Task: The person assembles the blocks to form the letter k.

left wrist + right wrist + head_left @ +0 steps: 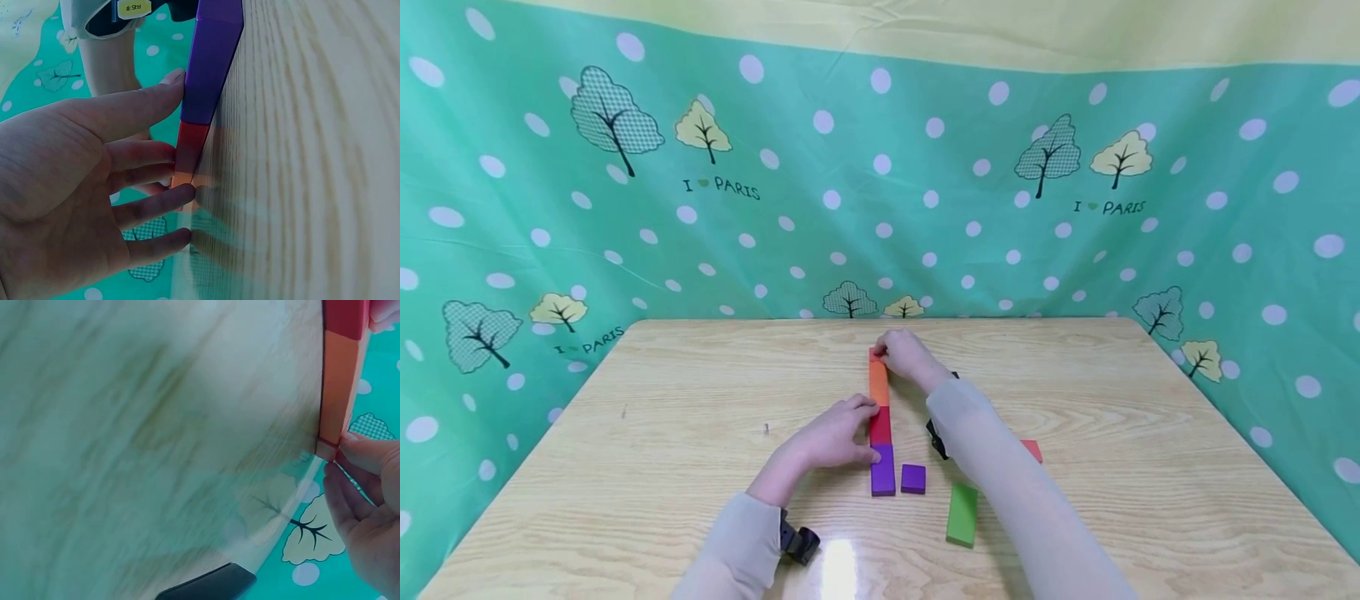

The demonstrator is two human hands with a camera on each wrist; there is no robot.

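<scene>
A straight row of blocks runs away from me on the table in the head view: a purple block (883,477) nearest, then a red block (880,427), an orange block (878,385) and a small red block (873,355) at the far end. My left hand (831,435) lies along the row's left side. Its thumb touches the purple block (212,62), and its fairly straight fingers reach along the red and orange ones. At the far end my right hand (912,358) pinches the small red block (327,450) between thumb and fingers.
Right of the row's near end sits a purple cube (913,479). A green block (962,517) lies farther right, and a light red block (1034,450) is partly hidden by the right forearm. A patterned curtain (880,183) hangs behind the wooden table (700,392).
</scene>
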